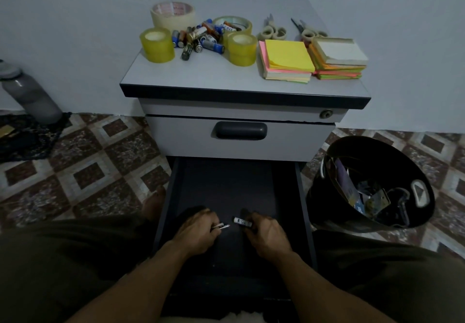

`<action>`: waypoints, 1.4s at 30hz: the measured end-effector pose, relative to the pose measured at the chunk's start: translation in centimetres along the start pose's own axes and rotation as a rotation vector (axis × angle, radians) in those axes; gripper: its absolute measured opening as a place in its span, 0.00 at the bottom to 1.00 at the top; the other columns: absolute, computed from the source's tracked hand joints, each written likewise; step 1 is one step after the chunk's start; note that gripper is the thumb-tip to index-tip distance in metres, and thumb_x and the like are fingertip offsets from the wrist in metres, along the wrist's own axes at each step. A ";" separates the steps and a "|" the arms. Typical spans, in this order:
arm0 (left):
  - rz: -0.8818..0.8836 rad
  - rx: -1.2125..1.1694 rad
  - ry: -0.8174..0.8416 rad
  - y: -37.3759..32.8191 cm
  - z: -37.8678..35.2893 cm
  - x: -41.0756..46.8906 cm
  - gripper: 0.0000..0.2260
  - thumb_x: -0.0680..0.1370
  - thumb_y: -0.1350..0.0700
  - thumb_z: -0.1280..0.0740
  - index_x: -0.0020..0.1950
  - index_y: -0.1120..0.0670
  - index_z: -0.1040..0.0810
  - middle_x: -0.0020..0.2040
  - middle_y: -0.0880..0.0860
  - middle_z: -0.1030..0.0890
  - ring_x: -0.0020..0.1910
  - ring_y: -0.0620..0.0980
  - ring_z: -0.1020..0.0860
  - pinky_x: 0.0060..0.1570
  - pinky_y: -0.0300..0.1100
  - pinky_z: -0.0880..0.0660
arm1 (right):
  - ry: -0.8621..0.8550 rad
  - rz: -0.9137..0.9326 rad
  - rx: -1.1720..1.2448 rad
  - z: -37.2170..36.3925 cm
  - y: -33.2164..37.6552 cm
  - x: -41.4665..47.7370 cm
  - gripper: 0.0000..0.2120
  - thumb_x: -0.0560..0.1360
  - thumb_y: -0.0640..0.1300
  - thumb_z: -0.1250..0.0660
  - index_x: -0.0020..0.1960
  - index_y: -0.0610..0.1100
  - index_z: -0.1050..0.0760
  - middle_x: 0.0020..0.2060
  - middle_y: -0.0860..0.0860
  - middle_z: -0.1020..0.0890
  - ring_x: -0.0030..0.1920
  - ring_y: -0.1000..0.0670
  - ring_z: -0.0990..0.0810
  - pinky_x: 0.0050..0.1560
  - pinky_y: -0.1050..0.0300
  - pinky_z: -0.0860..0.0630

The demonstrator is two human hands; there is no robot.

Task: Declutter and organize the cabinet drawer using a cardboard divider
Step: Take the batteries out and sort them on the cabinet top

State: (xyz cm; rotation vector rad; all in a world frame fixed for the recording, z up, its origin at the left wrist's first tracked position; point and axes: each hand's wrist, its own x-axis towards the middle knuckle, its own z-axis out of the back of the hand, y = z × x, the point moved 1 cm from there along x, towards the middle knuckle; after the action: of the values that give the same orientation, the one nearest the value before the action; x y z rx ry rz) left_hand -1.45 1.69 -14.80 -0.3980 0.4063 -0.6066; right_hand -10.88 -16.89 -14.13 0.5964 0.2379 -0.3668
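Fingers [210, 219] round small items [241, 221] — in drawer [226, 184]

Cabinet top [201, 76]: smooth, matt pale laminate, dark edge band. Drawer [226, 186]: dark, matt lining. Clear tape [157, 44]: glossy, translucent yellow plastic; masking tape [172, 15]: matt paper. Batteries [201, 37]: shiny, metallic casings. Notes [288, 58]: matt paper. Scissors [271, 30]: metal blades, pale plastic handles. Bin [327, 197]: glossy black plastic. Bottle [30, 93]: frosted grey plastic. Floor [88, 171]: patterned tiles, slight sheen. Left hand [198, 233] grips a rod [222, 226] with a metallic glint; right hand [266, 234] holds a dark tube [242, 221], white-labelled.
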 end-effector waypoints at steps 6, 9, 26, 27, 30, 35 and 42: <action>0.049 -0.097 0.017 -0.1 0.4 0.1 0.06 0.77 0.50 0.32 0.45 0.50 0.21 0.47 0.47 0.24 0.45 0.45 0.23 0.50 0.46 0.24 | 0.003 -0.055 0.036 -0.1 0.1 0.4 0.07 0.77 0.49 0.35 0.52 0.49 0.24 0.50 0.46 0.17 0.51 0.44 0.18 0.48 0.56 0.24; 0.083 -0.145 0.027 -0.2 0.6 -0.1 0.05 0.77 0.50 0.31 0.44 0.50 0.20 0.46 0.47 0.23 0.44 0.44 0.23 0.49 0.45 0.23 | 0.002 -0.064 0.089 0.0 -0.1 0.5 0.05 0.77 0.49 0.33 0.52 0.51 0.22 0.48 0.49 0.16 0.50 0.49 0.17 0.47 0.60 0.24; 0.201 -0.348 -0.002 -1.8 3.6 -1.9 0.06 0.75 0.49 0.29 0.41 0.49 0.20 0.38 0.48 0.16 0.39 0.44 0.18 0.44 0.46 0.20 | -0.046 -0.130 0.490 2.6 2.0 -1.1 0.04 0.73 0.43 0.25 0.42 0.52 0.16 0.34 0.53 0.15 0.31 0.58 0.18 0.35 0.64 0.21; 0.198 -0.358 0.006 -2.1 4.1 -2.1 0.05 0.75 0.49 0.29 0.41 0.49 0.20 0.38 0.48 0.16 0.38 0.43 0.18 0.43 0.45 0.20 | -0.045 -0.124 0.500 3.3 2.4 -1.2 0.04 0.73 0.43 0.25 0.43 0.51 0.15 0.33 0.51 0.15 0.30 0.57 0.18 0.34 0.63 0.21; 0.188 -0.423 0.039 -3.3 6.0 -2.9 0.04 0.73 0.50 0.28 0.41 0.49 0.19 0.39 0.50 0.15 0.33 0.43 0.20 0.40 0.46 0.20 | -0.052 -0.082 0.519 5.8 4.0 -1.7 0.03 0.73 0.40 0.26 0.46 0.47 0.16 0.32 0.49 0.16 0.27 0.56 0.21 0.31 0.63 0.22; 0.166 -0.515 0.032 -6.1 10.7 -5.0 0.03 0.75 0.54 0.28 0.44 0.53 0.19 0.42 0.55 0.15 0.29 0.42 0.22 0.31 0.38 0.25 | -0.070 -0.001 0.480 10.6 6.2 -3.6 0.03 0.72 0.39 0.26 0.45 0.45 0.16 0.28 0.51 0.19 0.24 0.57 0.23 0.28 0.62 0.25; 0.076 -0.544 -0.149 -10.0 20.7 -8.3 0.06 0.75 0.56 0.26 0.44 0.59 0.19 0.33 0.56 0.18 0.25 0.47 0.24 0.23 0.39 0.29 | -0.136 0.197 0.493 18.3 10.7 -7.2 0.03 0.74 0.41 0.27 0.44 0.47 0.16 0.30 0.46 0.18 0.28 0.54 0.22 0.31 0.62 0.24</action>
State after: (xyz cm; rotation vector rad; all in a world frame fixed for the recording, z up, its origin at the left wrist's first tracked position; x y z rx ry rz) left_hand -2.49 4.17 9.47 -0.9374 0.4387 -0.3821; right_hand -11.02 -17.45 8.26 1.0669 -0.0482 -0.2729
